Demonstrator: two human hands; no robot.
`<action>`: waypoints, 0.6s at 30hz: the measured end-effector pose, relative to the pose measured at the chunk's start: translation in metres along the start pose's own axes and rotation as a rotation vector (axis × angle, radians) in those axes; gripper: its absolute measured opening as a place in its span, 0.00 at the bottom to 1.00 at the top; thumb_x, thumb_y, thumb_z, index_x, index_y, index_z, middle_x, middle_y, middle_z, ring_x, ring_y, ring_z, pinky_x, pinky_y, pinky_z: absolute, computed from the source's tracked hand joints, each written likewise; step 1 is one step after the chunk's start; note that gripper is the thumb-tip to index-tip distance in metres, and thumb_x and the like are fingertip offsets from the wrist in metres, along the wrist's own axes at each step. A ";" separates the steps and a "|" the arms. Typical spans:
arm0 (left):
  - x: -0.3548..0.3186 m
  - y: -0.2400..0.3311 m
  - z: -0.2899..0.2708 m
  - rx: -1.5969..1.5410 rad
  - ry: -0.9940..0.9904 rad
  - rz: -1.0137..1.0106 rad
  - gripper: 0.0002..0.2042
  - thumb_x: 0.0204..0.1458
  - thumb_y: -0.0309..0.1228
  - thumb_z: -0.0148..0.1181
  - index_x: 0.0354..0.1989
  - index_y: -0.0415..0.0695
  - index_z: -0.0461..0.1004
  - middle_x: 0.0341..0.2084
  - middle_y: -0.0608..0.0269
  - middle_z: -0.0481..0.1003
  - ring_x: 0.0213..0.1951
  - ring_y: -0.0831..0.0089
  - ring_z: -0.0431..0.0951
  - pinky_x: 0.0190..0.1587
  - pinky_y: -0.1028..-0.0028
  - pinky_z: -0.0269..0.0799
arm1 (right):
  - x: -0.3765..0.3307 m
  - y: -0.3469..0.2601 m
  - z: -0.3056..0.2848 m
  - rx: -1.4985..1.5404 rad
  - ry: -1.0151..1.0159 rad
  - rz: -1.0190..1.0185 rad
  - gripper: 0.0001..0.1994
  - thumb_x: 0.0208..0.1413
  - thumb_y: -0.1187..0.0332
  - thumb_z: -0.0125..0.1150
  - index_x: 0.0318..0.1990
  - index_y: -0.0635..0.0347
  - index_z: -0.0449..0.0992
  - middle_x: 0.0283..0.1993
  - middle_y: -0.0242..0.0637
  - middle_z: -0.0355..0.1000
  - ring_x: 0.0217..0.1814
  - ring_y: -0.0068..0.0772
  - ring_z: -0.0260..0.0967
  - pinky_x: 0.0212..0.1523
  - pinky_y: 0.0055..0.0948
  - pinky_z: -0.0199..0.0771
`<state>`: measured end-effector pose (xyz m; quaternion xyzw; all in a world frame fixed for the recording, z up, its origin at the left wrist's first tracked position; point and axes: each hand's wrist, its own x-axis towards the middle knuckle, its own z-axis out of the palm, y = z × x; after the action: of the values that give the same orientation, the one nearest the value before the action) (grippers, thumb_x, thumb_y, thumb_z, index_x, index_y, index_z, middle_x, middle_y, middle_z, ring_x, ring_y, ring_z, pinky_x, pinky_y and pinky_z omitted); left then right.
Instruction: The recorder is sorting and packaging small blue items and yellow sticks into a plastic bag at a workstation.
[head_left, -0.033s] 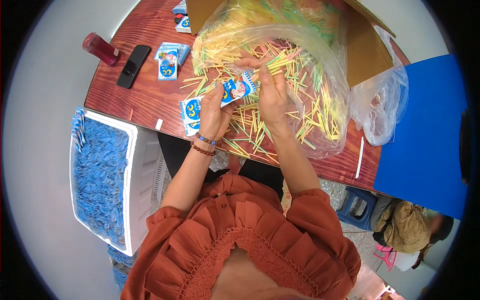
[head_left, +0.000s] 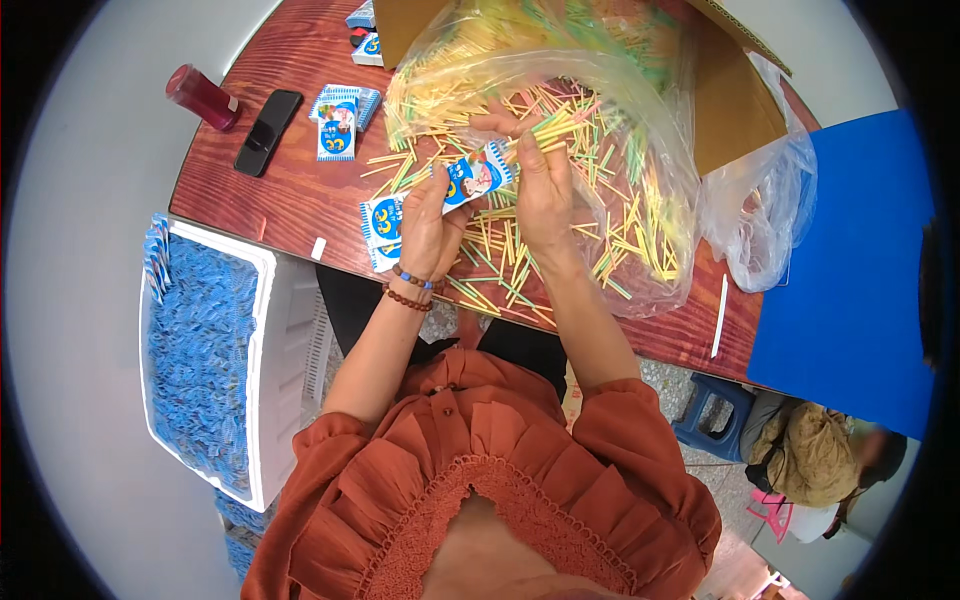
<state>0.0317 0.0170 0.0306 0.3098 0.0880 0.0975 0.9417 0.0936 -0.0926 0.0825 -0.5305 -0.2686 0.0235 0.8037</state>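
I look down on a reddish wooden table point(head_left: 300, 190) over a pale grey floor. At ten o'clock lie a black phone point(head_left: 267, 131), a red bottle point(head_left: 202, 97) and a stack of blue sachets point(head_left: 340, 118); at eight o'clock a white crate point(head_left: 285, 330) brims with blue sachets. A clear plastic bag point(head_left: 640, 130) spills yellow and green sticks point(head_left: 520, 240) at one o'clock. My left hand point(head_left: 430, 225) pinches a small blue-and-white sachet point(head_left: 478, 176) at centre, above the sticks; my right hand point(head_left: 545, 190) closes its fingers on the sachet's upper end and a few sticks.
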 end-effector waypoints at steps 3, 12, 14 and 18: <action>0.001 -0.001 0.002 -0.009 0.029 0.018 0.15 0.64 0.39 0.47 0.42 0.39 0.74 0.38 0.60 0.78 0.40 0.72 0.78 0.41 0.69 0.74 | -0.007 0.003 0.006 -0.135 0.030 -0.012 0.15 0.67 0.64 0.40 0.49 0.65 0.69 0.55 0.47 0.69 0.69 0.42 0.54 0.67 0.40 0.50; 0.007 -0.009 0.000 -0.011 -0.006 0.029 0.15 0.64 0.39 0.47 0.40 0.40 0.74 0.37 0.61 0.78 0.39 0.73 0.78 0.41 0.70 0.75 | -0.010 0.017 -0.006 0.331 0.104 0.147 0.14 0.66 0.66 0.43 0.51 0.67 0.69 0.66 0.44 0.58 0.66 0.34 0.58 0.65 0.35 0.55; 0.006 -0.011 0.002 -0.011 -0.001 0.037 0.15 0.64 0.39 0.47 0.40 0.40 0.74 0.37 0.61 0.78 0.39 0.73 0.78 0.43 0.70 0.75 | -0.009 0.014 -0.002 0.443 0.119 0.149 0.14 0.66 0.67 0.44 0.51 0.67 0.69 0.67 0.44 0.57 0.64 0.32 0.60 0.64 0.35 0.58; 0.007 -0.012 -0.003 -0.041 0.012 0.077 0.15 0.64 0.39 0.47 0.41 0.39 0.74 0.39 0.61 0.77 0.42 0.73 0.78 0.46 0.69 0.75 | -0.015 0.014 0.003 0.382 0.106 0.270 0.15 0.65 0.67 0.46 0.54 0.67 0.67 0.67 0.42 0.56 0.61 0.29 0.61 0.63 0.34 0.58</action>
<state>0.0396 0.0109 0.0197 0.2931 0.0797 0.1372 0.9428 0.0832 -0.0891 0.0647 -0.4003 -0.1435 0.1532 0.8920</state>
